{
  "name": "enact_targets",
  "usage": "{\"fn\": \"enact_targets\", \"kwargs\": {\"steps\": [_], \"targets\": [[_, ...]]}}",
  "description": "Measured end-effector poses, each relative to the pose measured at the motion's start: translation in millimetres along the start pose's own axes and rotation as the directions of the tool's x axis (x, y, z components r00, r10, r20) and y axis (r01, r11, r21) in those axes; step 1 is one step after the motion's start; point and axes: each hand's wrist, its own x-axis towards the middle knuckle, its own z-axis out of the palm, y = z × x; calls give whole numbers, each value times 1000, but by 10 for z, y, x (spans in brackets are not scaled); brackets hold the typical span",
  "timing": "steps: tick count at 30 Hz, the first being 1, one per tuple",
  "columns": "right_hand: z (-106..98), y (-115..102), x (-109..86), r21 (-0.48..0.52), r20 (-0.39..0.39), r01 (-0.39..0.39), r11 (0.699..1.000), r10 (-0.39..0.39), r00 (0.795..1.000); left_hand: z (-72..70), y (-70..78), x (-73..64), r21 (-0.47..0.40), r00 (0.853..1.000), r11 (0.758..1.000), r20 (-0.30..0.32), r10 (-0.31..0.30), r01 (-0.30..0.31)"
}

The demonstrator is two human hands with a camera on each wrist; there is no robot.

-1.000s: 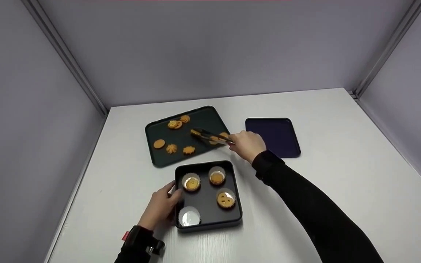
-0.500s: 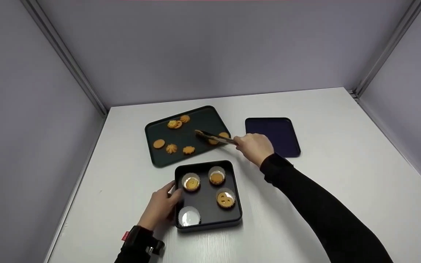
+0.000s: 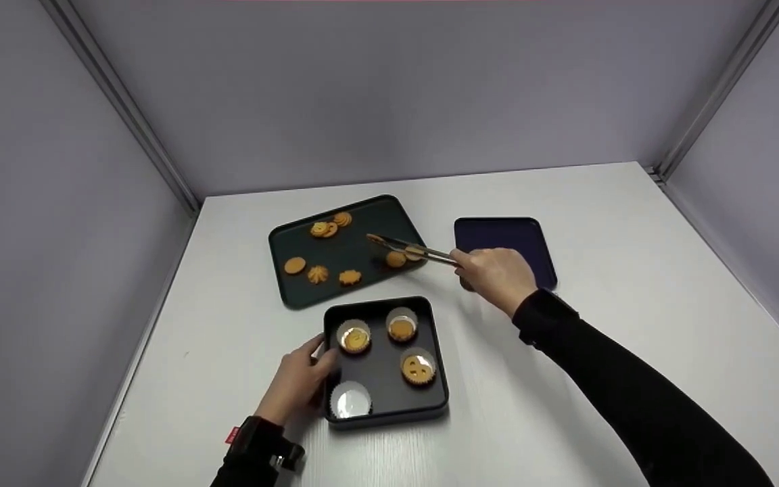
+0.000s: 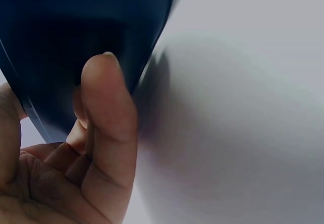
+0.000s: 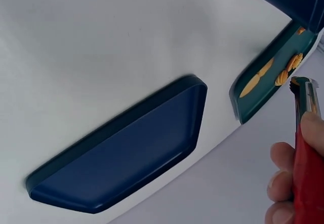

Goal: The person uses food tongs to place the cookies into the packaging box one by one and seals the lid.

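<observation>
My right hand (image 3: 498, 274) grips red-handled tongs (image 3: 430, 253), pointing left over the green tray (image 3: 369, 213). An orange-brown cookie (image 3: 376, 239) shows at the tong tips. Several cookies lie on that tray, among them a scalloped one (image 3: 349, 277) and a round one (image 3: 295, 265). Closer to me is a deep, dark square pan (image 3: 383, 392), its left wall held by my left hand (image 3: 298, 379), thumb at the rim. Inside the pan, three cups hold cookies, one with a holed cookie (image 3: 418, 370). Another cup (image 3: 350, 401), near left, shows only white.
A dark blue tray (image 3: 508, 233) lies at the right, partly behind my right hand. Everything stands on a white table (image 3: 606, 223), enclosed by grey panels (image 3: 389, 95) at the back and sides.
My right hand has drawn back to the right with the tongs, the cookie at their tips moving along and up. My left hand and the pan have stayed in place.
</observation>
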Motion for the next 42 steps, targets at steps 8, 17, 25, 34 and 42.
{"fn": "enact_targets", "kwargs": {"steps": [8, 17, 25, 34, 42], "targets": [[-174, 76, -169, -50, -75, 79, 996, -83, 994, 9, -14, -8, -8, 1000, 1000, 2, -1, 1], [-342, 113, -357, -64, -155, 155, 986, -163, 974, 4, -7, 3, -5, 1000, 1000, 9, -1, 1], [-509, 43, -460, -101, -213, 224, 969, -242, 947, 7, -7, -4, -18, 1000, 1000, 7, 9, -8], [-663, -19, -539, -46, -278, 312, 949, -312, 908, 16, -16, -1, -15, 1000, 1000, -3, 18, -18], [-714, -26, -614, 6, -319, 405, 914, -382, 867, 14, -25, 9, -2, 1000, 1000, -1, 9, -9]]}}
